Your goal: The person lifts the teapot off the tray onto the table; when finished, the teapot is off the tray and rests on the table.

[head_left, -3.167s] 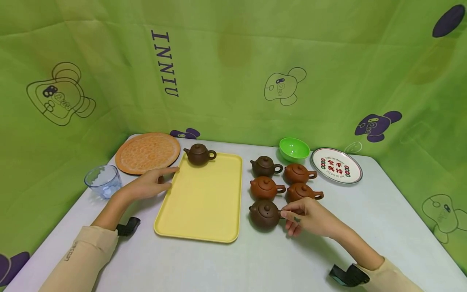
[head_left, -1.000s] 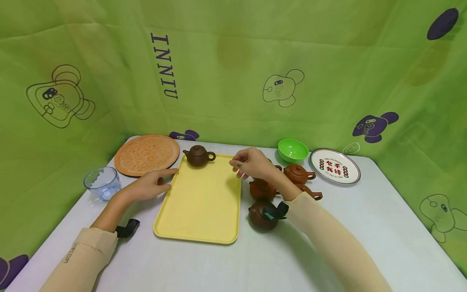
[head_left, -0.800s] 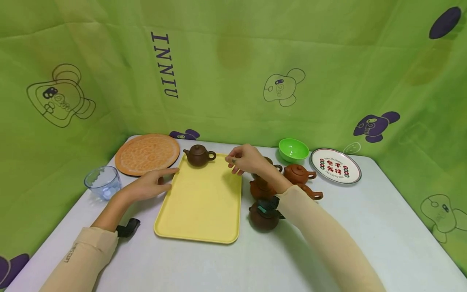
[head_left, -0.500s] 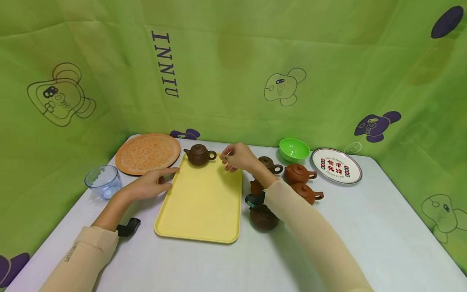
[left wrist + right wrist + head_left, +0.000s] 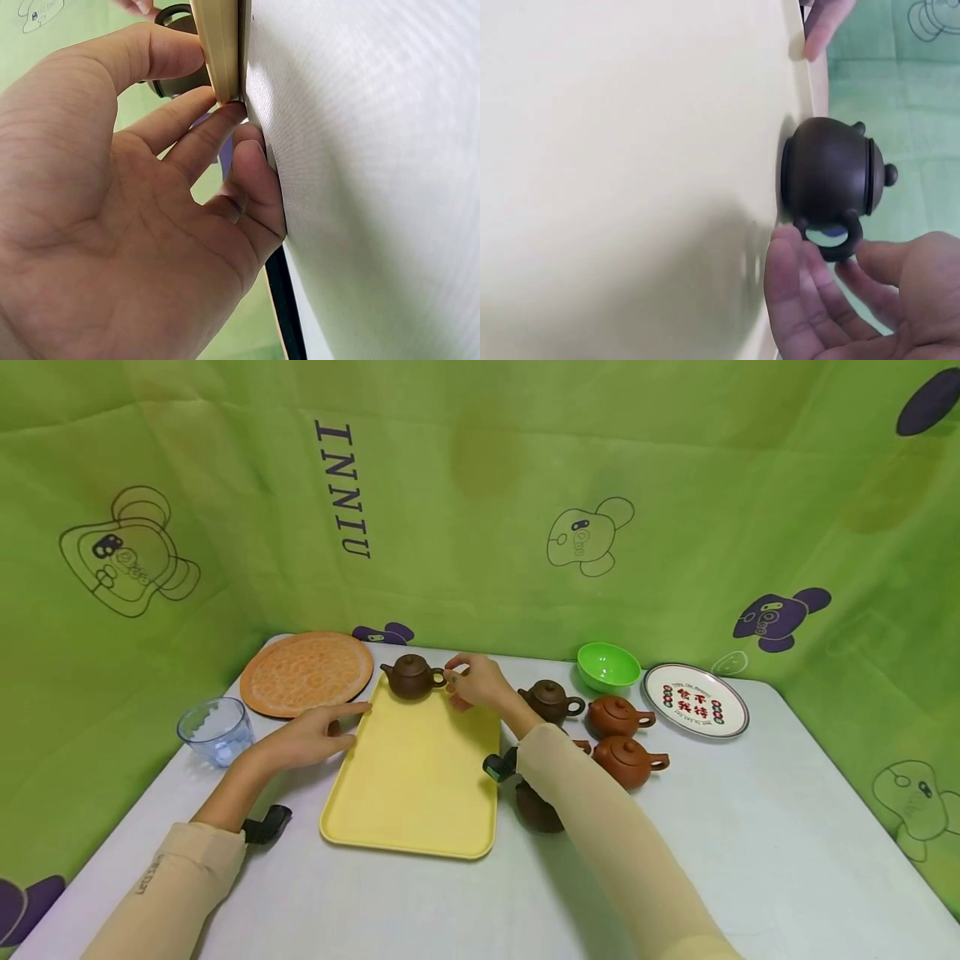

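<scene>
A dark brown teapot (image 5: 410, 678) stands upright at the far left corner of the yellow tray (image 5: 408, 785); its spout points left and its handle right. My right hand (image 5: 478, 683) is at that handle. In the right wrist view, thumb and fingers straddle the handle of the teapot (image 5: 829, 169) without closing round it; the thumb tip touches or nearly touches it. My left hand (image 5: 311, 739) rests against the tray's left edge, thumb and forefinger extended. In the left wrist view, the fingertips of the left hand (image 5: 142, 202) touch the tray's rim (image 5: 219, 49).
Right of the tray stand a dark teapot (image 5: 551, 700), orange-brown teapots (image 5: 615, 717) and another dark teapot (image 5: 537, 810), partly behind my right sleeve. A green bowl (image 5: 607, 667) and a plate (image 5: 696, 700) lie behind. At left are a round orange mat (image 5: 307, 672) and a blue glass (image 5: 217, 731).
My right hand has left the near dark teapot's handle, crossed leftward over the tray and reached the teapot on its far corner. The left hand has stayed at the tray's edge.
</scene>
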`<action>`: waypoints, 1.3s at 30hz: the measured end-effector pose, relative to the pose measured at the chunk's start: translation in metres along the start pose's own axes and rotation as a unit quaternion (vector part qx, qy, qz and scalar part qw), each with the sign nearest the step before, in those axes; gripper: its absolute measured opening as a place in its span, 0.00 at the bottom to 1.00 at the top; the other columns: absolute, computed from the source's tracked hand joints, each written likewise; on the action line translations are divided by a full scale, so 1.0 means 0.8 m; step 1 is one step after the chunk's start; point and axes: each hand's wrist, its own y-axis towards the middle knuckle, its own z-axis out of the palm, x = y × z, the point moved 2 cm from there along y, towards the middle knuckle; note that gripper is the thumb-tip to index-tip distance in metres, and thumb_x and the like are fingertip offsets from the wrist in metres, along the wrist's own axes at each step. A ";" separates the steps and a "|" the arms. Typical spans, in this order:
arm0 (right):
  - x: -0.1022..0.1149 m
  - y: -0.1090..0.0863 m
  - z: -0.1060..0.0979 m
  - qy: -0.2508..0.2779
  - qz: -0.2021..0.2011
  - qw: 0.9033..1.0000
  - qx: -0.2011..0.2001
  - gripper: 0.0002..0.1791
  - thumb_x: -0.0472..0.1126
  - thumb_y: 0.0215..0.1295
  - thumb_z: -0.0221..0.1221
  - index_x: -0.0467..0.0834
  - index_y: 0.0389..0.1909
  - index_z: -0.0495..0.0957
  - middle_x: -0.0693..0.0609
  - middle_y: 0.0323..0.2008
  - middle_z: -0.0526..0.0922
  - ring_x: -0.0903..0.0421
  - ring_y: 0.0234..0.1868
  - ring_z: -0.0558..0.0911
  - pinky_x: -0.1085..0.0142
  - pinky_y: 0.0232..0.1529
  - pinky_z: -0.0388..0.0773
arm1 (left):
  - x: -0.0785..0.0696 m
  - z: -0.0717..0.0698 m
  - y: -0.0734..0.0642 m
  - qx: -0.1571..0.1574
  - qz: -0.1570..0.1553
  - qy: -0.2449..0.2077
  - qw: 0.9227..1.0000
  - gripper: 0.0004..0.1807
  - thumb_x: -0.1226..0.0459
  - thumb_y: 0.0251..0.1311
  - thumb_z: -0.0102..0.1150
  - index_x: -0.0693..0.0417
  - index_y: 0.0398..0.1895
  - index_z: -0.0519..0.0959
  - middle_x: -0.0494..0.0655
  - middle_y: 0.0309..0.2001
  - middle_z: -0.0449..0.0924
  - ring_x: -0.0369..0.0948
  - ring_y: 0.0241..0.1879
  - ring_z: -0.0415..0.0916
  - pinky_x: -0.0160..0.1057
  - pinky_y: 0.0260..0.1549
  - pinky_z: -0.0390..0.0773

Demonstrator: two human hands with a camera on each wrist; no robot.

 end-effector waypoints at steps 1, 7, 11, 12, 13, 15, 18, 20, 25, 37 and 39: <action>0.001 0.001 0.002 0.002 -0.001 1.000 0.000 0.16 0.42 0.82 0.55 0.40 0.62 0.79 0.36 0.45 0.89 0.45 0.34 0.92 0.59 0.35 0.89 | 0.000 0.000 0.000 0.000 0.002 0.000 1.000 0.34 0.68 0.68 0.58 0.61 0.79 0.68 0.56 0.59 0.78 0.41 0.34 0.66 0.35 0.32 0.67; 0.003 0.007 0.010 0.012 0.000 1.000 -0.005 0.17 0.42 0.83 0.54 0.39 0.63 0.80 0.34 0.44 0.89 0.45 0.33 0.92 0.60 0.33 0.89 | -0.002 0.000 0.000 0.005 0.000 -0.009 1.000 0.34 0.68 0.69 0.59 0.61 0.79 0.67 0.56 0.60 0.78 0.41 0.35 0.66 0.36 0.31 0.67; 0.002 0.009 0.013 0.023 0.005 1.000 -0.007 0.18 0.43 0.83 0.54 0.39 0.62 0.81 0.34 0.43 0.89 0.46 0.31 0.92 0.60 0.32 0.89 | -0.003 0.000 0.000 0.004 -0.002 -0.006 1.000 0.34 0.68 0.69 0.59 0.60 0.79 0.68 0.56 0.61 0.78 0.42 0.36 0.66 0.36 0.31 0.67; 0.002 0.009 0.014 0.027 0.006 1.000 -0.005 0.18 0.43 0.83 0.53 0.38 0.62 0.81 0.34 0.43 0.89 0.46 0.31 0.92 0.59 0.32 0.89 | -0.003 0.000 0.000 0.003 -0.003 -0.005 1.000 0.34 0.68 0.69 0.59 0.60 0.79 0.68 0.56 0.61 0.78 0.42 0.36 0.66 0.36 0.32 0.67; 0.001 0.009 0.014 0.033 0.009 0.999 -0.004 0.18 0.44 0.83 0.54 0.39 0.62 0.81 0.34 0.43 0.89 0.46 0.31 0.92 0.59 0.33 0.89 | -0.003 0.000 0.000 0.003 -0.003 -0.003 1.000 0.34 0.68 0.69 0.59 0.60 0.79 0.68 0.56 0.61 0.78 0.42 0.36 0.66 0.36 0.32 0.67; 0.001 0.009 0.015 0.039 0.014 0.999 0.000 0.18 0.45 0.83 0.54 0.39 0.62 0.81 0.34 0.44 0.89 0.47 0.31 0.92 0.59 0.34 0.89 | -0.003 -0.001 0.001 0.003 -0.003 -0.002 1.000 0.34 0.68 0.69 0.59 0.60 0.79 0.68 0.56 0.61 0.78 0.42 0.36 0.67 0.36 0.32 0.67; 0.000 0.009 0.017 0.052 0.023 0.998 0.003 0.18 0.46 0.82 0.54 0.41 0.62 0.81 0.34 0.44 0.89 0.48 0.32 0.92 0.59 0.35 0.90 | -0.003 0.000 0.001 0.003 -0.004 0.000 1.000 0.34 0.68 0.68 0.59 0.60 0.79 0.68 0.56 0.60 0.78 0.42 0.36 0.67 0.36 0.32 0.67; -0.001 0.009 0.018 0.057 0.027 0.998 0.003 0.18 0.45 0.82 0.54 0.41 0.62 0.81 0.34 0.44 0.89 0.48 0.32 0.91 0.59 0.36 0.90 | -0.003 0.000 0.001 0.004 -0.005 -0.002 1.000 0.35 0.68 0.68 0.59 0.60 0.79 0.68 0.56 0.61 0.78 0.42 0.36 0.67 0.36 0.32 0.67; -0.001 0.010 0.020 0.063 0.024 0.998 0.001 0.18 0.43 0.83 0.54 0.39 0.62 0.81 0.33 0.44 0.89 0.46 0.35 0.92 0.60 0.36 0.90 | -0.004 0.000 0.000 0.006 -0.008 -0.009 1.000 0.35 0.68 0.68 0.59 0.61 0.79 0.67 0.57 0.62 0.78 0.42 0.34 0.67 0.36 0.30 0.67; -0.002 0.004 0.016 0.063 0.018 0.998 -0.005 0.18 0.43 0.82 0.54 0.38 0.62 0.82 0.32 0.43 0.89 0.44 0.36 0.93 0.60 0.37 0.90 | 0.001 0.001 0.002 0.003 -0.008 0.000 1.000 0.34 0.68 0.68 0.58 0.60 0.79 0.68 0.55 0.54 0.79 0.41 0.33 0.66 0.36 0.30 0.68; -0.001 0.002 0.013 0.065 0.019 0.998 -0.002 0.18 0.43 0.82 0.54 0.38 0.62 0.82 0.31 0.43 0.88 0.43 0.37 0.92 0.59 0.37 0.90 | 0.001 0.001 0.002 0.002 -0.008 0.002 1.000 0.34 0.68 0.68 0.58 0.60 0.79 0.68 0.55 0.55 0.79 0.41 0.33 0.66 0.36 0.30 0.67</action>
